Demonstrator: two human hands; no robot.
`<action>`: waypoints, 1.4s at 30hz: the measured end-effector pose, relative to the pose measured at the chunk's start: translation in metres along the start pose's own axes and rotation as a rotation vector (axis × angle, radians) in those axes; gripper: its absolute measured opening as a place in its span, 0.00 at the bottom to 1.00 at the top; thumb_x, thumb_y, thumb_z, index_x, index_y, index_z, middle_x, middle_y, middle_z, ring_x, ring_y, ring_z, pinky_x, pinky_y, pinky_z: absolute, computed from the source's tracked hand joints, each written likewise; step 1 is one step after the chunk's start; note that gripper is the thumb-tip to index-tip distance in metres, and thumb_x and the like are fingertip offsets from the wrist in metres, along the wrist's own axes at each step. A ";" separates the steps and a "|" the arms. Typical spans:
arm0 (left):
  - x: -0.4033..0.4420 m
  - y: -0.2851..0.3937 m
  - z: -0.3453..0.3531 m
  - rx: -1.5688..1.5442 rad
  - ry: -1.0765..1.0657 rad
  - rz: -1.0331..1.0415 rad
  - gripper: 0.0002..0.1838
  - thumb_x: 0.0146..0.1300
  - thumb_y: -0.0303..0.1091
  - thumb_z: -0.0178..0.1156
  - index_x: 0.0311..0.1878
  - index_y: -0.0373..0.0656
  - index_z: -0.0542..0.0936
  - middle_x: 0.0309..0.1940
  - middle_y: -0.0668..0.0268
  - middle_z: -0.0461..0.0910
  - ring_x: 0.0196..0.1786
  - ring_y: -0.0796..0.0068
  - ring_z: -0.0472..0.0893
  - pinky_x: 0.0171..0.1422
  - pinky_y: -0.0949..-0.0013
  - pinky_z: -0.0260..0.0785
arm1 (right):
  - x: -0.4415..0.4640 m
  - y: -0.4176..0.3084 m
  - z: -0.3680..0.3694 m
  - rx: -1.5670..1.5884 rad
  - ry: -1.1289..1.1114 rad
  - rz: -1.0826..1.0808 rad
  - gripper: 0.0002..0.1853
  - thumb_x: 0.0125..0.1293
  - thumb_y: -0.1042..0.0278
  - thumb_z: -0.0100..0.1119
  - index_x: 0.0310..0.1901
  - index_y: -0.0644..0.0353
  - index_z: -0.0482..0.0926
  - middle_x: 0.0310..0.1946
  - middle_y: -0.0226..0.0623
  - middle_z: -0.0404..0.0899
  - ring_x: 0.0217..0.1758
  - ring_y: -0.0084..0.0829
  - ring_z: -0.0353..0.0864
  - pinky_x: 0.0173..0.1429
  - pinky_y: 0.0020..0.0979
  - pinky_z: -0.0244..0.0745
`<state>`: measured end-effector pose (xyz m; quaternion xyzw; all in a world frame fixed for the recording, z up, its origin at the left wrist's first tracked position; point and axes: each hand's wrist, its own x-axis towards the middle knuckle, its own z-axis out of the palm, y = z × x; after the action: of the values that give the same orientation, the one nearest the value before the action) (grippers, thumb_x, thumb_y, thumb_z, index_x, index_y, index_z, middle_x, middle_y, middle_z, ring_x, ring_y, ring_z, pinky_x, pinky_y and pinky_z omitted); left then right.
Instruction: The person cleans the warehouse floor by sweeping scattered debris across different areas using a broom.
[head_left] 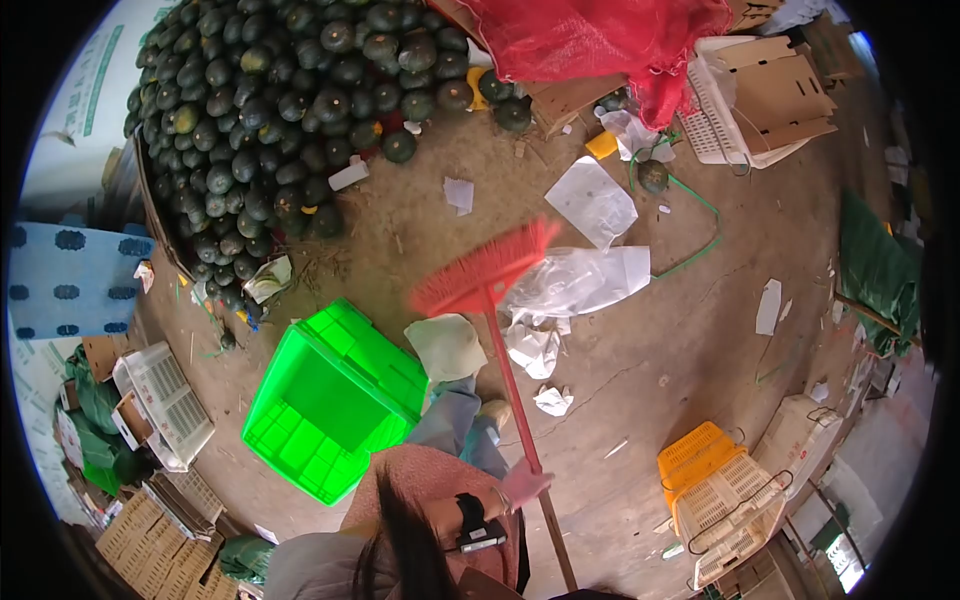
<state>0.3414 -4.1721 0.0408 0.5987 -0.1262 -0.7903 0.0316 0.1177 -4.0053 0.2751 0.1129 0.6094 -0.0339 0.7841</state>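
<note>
My left hand (525, 485), in what looks like a pink glove, is closed around the handle of a broom (512, 385). A strapped device sits on this wrist. The broom's red head rests on the floor ahead, beside a clear plastic sheet (580, 285) and crumpled white paper (535, 348). My right hand is out of view. A bright green plastic crate (330, 400) stands tilted in view at my left, close to my legs. Near the broom head lies a pale, flat scrap (446, 347).
A large heap of dark green squash (270, 110) fills the far left. A red mesh bag (600, 35) lies at the far side beside a white crate with cardboard (715, 115). Orange and cream crates (715, 480) stand at right. A loose green strap (718, 215) curls on the floor.
</note>
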 end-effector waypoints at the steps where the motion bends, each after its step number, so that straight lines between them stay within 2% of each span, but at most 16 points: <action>1: 0.011 0.006 -0.008 0.037 0.097 0.115 0.15 0.47 0.39 0.57 0.33 0.39 0.68 0.20 0.64 0.73 0.23 0.73 0.73 0.26 0.70 0.65 | 0.011 -0.030 0.012 -0.042 -0.027 -0.069 0.24 0.58 0.61 0.49 0.54 0.63 0.61 0.13 0.21 0.63 0.09 0.13 0.58 0.11 0.16 0.52; 4: 0.042 0.075 -0.064 0.092 0.345 0.187 0.11 0.50 0.36 0.53 0.30 0.38 0.68 0.17 0.64 0.71 0.22 0.72 0.73 0.25 0.68 0.64 | 0.071 -0.124 0.073 -0.354 0.156 0.038 0.22 0.60 0.60 0.47 0.55 0.59 0.62 0.10 0.26 0.61 0.09 0.17 0.57 0.14 0.20 0.51; 9: 0.133 0.096 -0.125 0.008 0.459 0.294 0.18 0.56 0.44 0.46 0.26 0.34 0.69 0.15 0.57 0.71 0.22 0.60 0.74 0.26 0.63 0.64 | 0.149 -0.191 0.135 0.056 -0.050 -0.283 0.20 0.60 0.65 0.44 0.55 0.56 0.62 0.13 0.25 0.62 0.10 0.16 0.56 0.13 0.18 0.49; 11: 0.164 0.067 -0.128 0.191 0.495 0.283 0.19 0.56 0.44 0.46 0.27 0.33 0.69 0.17 0.52 0.73 0.24 0.53 0.74 0.28 0.60 0.65 | 0.148 -0.155 0.137 -0.005 0.073 -0.267 0.23 0.61 0.63 0.43 0.57 0.58 0.56 0.11 0.26 0.59 0.09 0.17 0.55 0.13 0.20 0.49; 13: 0.122 0.049 -0.094 0.564 0.466 0.405 0.22 0.56 0.45 0.43 0.30 0.31 0.72 0.24 0.43 0.73 0.31 0.46 0.74 0.34 0.55 0.64 | 0.134 -0.087 0.134 -0.156 0.283 -0.315 0.20 0.60 0.65 0.44 0.54 0.57 0.63 0.13 0.27 0.65 0.11 0.16 0.61 0.14 0.20 0.55; 16: 0.083 0.000 -0.028 0.722 0.187 0.235 0.18 0.53 0.40 0.48 0.20 0.32 0.72 0.17 0.51 0.73 0.21 0.53 0.74 0.26 0.57 0.65 | 0.092 -0.017 0.122 -0.300 0.472 -0.258 0.20 0.60 0.66 0.44 0.54 0.58 0.63 0.12 0.27 0.64 0.10 0.16 0.61 0.13 0.20 0.55; 19: 0.064 -0.055 0.032 1.091 -0.372 0.331 0.19 0.48 0.42 0.48 0.25 0.32 0.77 0.22 0.46 0.74 0.31 0.49 0.76 0.35 0.57 0.67 | 0.051 0.029 0.097 -0.356 0.572 -0.141 0.20 0.60 0.66 0.44 0.54 0.58 0.63 0.11 0.26 0.63 0.10 0.17 0.61 0.13 0.20 0.55; 21: 0.036 -0.075 0.070 0.781 -0.136 -0.058 0.17 0.47 0.41 0.51 0.30 0.34 0.76 0.24 0.49 0.75 0.32 0.51 0.76 0.36 0.59 0.68 | 0.040 0.053 0.077 -0.394 0.626 -0.101 0.19 0.60 0.67 0.44 0.54 0.58 0.63 0.10 0.26 0.63 0.09 0.17 0.60 0.12 0.21 0.54; 26: 0.021 0.007 0.061 0.396 -0.050 0.182 0.20 0.48 0.39 0.53 0.39 0.31 0.69 0.29 0.51 0.74 0.34 0.60 0.76 0.37 0.63 0.67 | 0.066 0.055 0.024 -0.533 0.708 -0.275 0.19 0.60 0.67 0.44 0.54 0.58 0.62 0.09 0.26 0.61 0.08 0.17 0.60 0.12 0.21 0.54; 27: 0.029 0.050 0.051 0.231 -0.148 0.203 0.19 0.49 0.38 0.52 0.38 0.31 0.68 0.26 0.55 0.73 0.30 0.67 0.75 0.32 0.65 0.65 | 0.081 0.032 0.018 -0.532 0.699 -0.379 0.19 0.60 0.68 0.44 0.54 0.58 0.62 0.08 0.26 0.61 0.08 0.17 0.60 0.11 0.21 0.54; 29: 0.051 0.105 0.043 0.446 0.051 0.265 0.16 0.50 0.38 0.50 0.36 0.34 0.68 0.18 0.59 0.71 0.25 0.68 0.74 0.28 0.65 0.64 | 0.097 -0.067 0.038 -0.336 0.532 -0.517 0.19 0.60 0.67 0.43 0.54 0.59 0.64 0.12 0.27 0.66 0.11 0.16 0.62 0.14 0.20 0.57; 30: 0.087 0.105 0.041 0.362 0.107 0.406 0.13 0.48 0.40 0.52 0.25 0.38 0.68 0.15 0.64 0.70 0.18 0.71 0.71 0.24 0.67 0.61 | 0.106 -0.105 0.045 -0.225 0.482 -0.568 0.18 0.61 0.70 0.42 0.53 0.60 0.64 0.08 0.25 0.62 0.07 0.15 0.58 0.10 0.20 0.52; 32: 0.114 0.145 0.043 0.450 0.174 0.414 0.15 0.50 0.39 0.49 0.33 0.34 0.66 0.19 0.58 0.72 0.23 0.65 0.74 0.29 0.65 0.65 | 0.125 -0.157 0.051 -0.123 0.404 -0.672 0.19 0.61 0.66 0.43 0.54 0.60 0.64 0.10 0.25 0.62 0.10 0.14 0.59 0.13 0.19 0.53; 38: 0.110 0.186 0.087 0.372 0.029 0.558 0.16 0.48 0.40 0.52 0.30 0.34 0.65 0.19 0.58 0.72 0.23 0.65 0.74 0.30 0.65 0.66 | 0.133 -0.170 0.049 0.282 0.205 -0.767 0.20 0.63 0.60 0.41 0.55 0.57 0.59 0.09 0.25 0.55 0.07 0.15 0.51 0.09 0.18 0.47; 41: 0.103 0.203 0.107 0.368 -0.042 0.461 0.10 0.49 0.31 0.52 0.31 0.37 0.64 0.17 0.66 0.69 0.19 0.78 0.71 0.24 0.74 0.64 | 0.130 -0.201 0.067 0.543 0.078 -0.709 0.20 0.63 0.58 0.41 0.55 0.53 0.59 0.10 0.23 0.51 0.07 0.17 0.49 0.09 0.20 0.47; 42: 0.110 0.200 0.110 0.421 -0.029 0.465 0.12 0.48 0.33 0.52 0.32 0.35 0.65 0.18 0.62 0.70 0.21 0.71 0.72 0.26 0.70 0.64 | 0.137 -0.215 0.067 0.532 0.118 -0.742 0.19 0.63 0.59 0.41 0.54 0.55 0.60 0.10 0.24 0.52 0.08 0.16 0.50 0.10 0.20 0.47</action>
<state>0.1849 -4.3696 0.0127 0.5358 -0.4210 -0.7270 0.0850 0.1755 -4.2177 0.1290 0.0863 0.6222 -0.4610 0.6268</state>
